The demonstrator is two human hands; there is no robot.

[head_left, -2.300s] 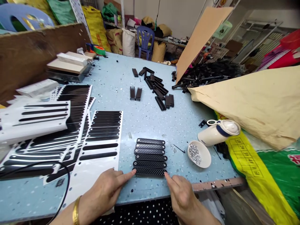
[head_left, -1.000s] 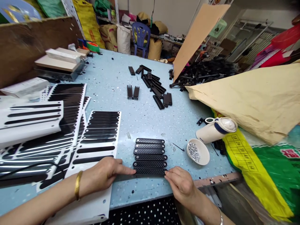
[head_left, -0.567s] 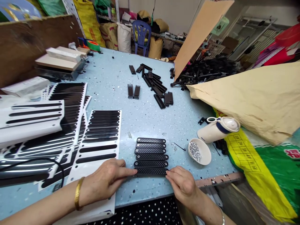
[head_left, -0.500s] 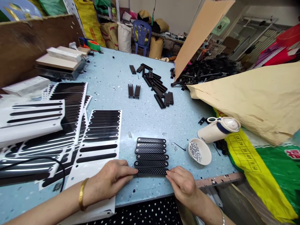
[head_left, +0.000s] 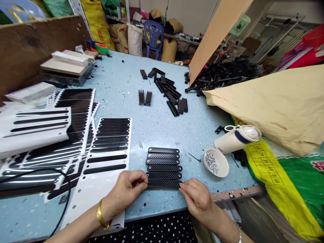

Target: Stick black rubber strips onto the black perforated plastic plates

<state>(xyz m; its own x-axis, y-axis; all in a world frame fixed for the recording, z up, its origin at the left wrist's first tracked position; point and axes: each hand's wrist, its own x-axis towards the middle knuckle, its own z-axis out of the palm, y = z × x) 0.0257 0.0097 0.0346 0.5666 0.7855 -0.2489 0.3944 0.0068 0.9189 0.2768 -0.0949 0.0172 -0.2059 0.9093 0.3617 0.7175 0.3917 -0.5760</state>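
Left hand [head_left: 126, 192] and right hand [head_left: 198, 199] both pinching the nearest black grid strip [head_left: 164, 183], one fingertip grip at each end. Strip lying flat on the blue worktop [head_left: 157, 125] near its front edge, long axis from 9 to 3 o'clock, straight ahead at 12 o'clock between the hands, equally near to both. Touching it at 12 o'clock, five more matching strips [head_left: 163, 162] in a row. Sticker sheet [head_left: 107, 148] at 9 o'clock, dish of small screws [head_left: 216, 162] at 2 o'clock.
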